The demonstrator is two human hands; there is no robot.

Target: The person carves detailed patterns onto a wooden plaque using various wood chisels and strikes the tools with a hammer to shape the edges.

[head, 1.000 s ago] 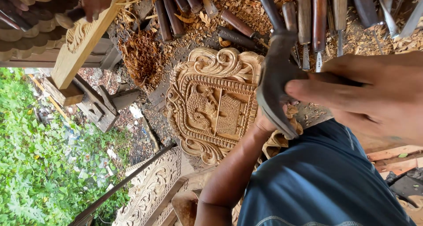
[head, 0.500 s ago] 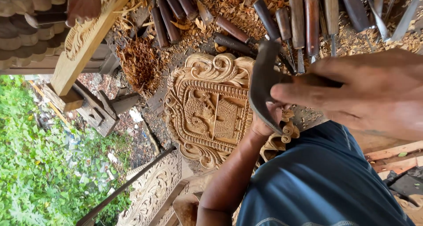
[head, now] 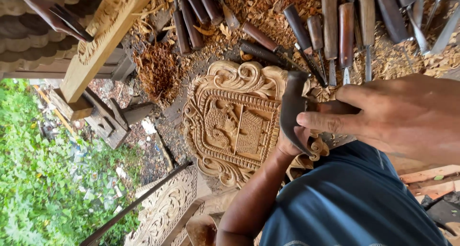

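**At the carving bench: mallet hand over crest panel**

Head view, sole view.

- Carved panel [head: 230, 126], one: pale wood, crest-shaped with a scrolled border. It lies flat among shavings [head: 158, 68] at the middle of the bench [head: 167, 107].
- Right hand [head: 393, 116], one: the grip is closed around a dark mallet [head: 292, 109], whose head is poised just over the panel's right edge.
- Left hand [head: 290, 147], one: it rests at the panel's right edge behind the mallet head. Whether this grip holds a tool cannot be told.
- Chisels [head: 346, 35], more than a dozen: they lie in a row beyond the panel, handles dark or brown. The frame edge cuts the row, so no exact count.
- Second carved panel [head: 167, 207], one: it leans below the bench.
- Beam [head: 105, 35], one: another person's hand [head: 40, 8] sets a dark tool [head: 72, 23] against it.

Step, as judged: striking stage of relief cutting along the border. A sound blow calls for the mallet face to land squarely on whatever tool the left hand steadies.
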